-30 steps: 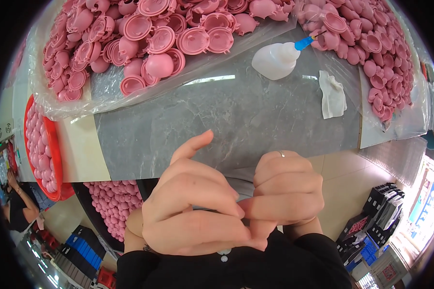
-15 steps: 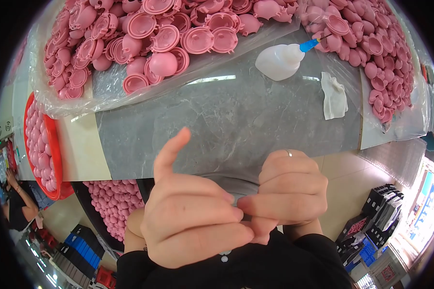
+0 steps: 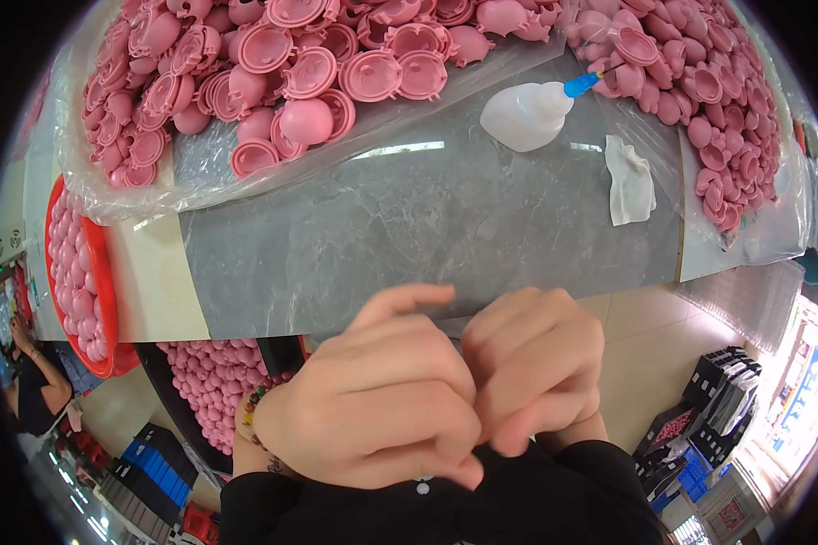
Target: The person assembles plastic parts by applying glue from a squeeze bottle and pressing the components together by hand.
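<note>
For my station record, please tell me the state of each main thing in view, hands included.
Left hand, curled, one finger extended
Right hand, curled; any grip hidden
White bottle, blue needle tip fitted
White cloth, lying crumpled
Red basin, filled with pink pieces
Pink shells, heaped loose

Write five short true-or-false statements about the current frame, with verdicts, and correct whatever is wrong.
1. The left hand and the right hand are close together, with most fingers curled. True.
2. The right hand is holding the white bottle. False: neither hand touches it; it is on the grey tabletop.
3. A white cloth lies to the right of the bottle. True.
4. The bottle's tip is red. False: it is blue.
5. A red tub at left holds pink pieces. True.
</note>
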Motion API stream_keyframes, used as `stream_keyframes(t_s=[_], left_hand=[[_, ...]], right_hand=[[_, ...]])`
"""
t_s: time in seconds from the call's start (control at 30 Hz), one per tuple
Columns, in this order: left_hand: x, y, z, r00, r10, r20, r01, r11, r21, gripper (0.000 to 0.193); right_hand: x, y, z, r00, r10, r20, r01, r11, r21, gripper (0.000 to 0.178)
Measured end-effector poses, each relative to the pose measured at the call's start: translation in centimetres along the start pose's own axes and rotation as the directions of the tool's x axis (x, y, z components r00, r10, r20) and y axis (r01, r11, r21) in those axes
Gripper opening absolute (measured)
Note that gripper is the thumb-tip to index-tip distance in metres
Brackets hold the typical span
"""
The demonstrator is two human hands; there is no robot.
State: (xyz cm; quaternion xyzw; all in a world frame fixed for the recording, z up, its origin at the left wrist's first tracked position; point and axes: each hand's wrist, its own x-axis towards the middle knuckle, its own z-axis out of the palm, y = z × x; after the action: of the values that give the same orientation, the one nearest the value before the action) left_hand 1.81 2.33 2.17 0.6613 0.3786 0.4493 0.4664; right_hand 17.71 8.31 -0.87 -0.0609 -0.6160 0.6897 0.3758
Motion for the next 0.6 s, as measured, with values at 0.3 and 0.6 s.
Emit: stream_keyframes(t_s=[0.3, 0.6], left_hand=[[-0.7, -1.3, 0.4, 0.959, 0.008, -0.283, -0.032, 0.996, -0.081, 0.025], [-0.8, -0.7, 0.2, 0.960, -0.018, -0.279, 0.026, 0.999, 0.022, 0.029]], right_hand=[[0.2, -0.3, 0.9, 0.993, 0.034, -0.115, -0.057, 0.978, -0.202, 0.019], [0.1, -0.9, 0.4, 0.995, -0.090, -0.047, 0.050, 0.834, -0.550, 0.015]])
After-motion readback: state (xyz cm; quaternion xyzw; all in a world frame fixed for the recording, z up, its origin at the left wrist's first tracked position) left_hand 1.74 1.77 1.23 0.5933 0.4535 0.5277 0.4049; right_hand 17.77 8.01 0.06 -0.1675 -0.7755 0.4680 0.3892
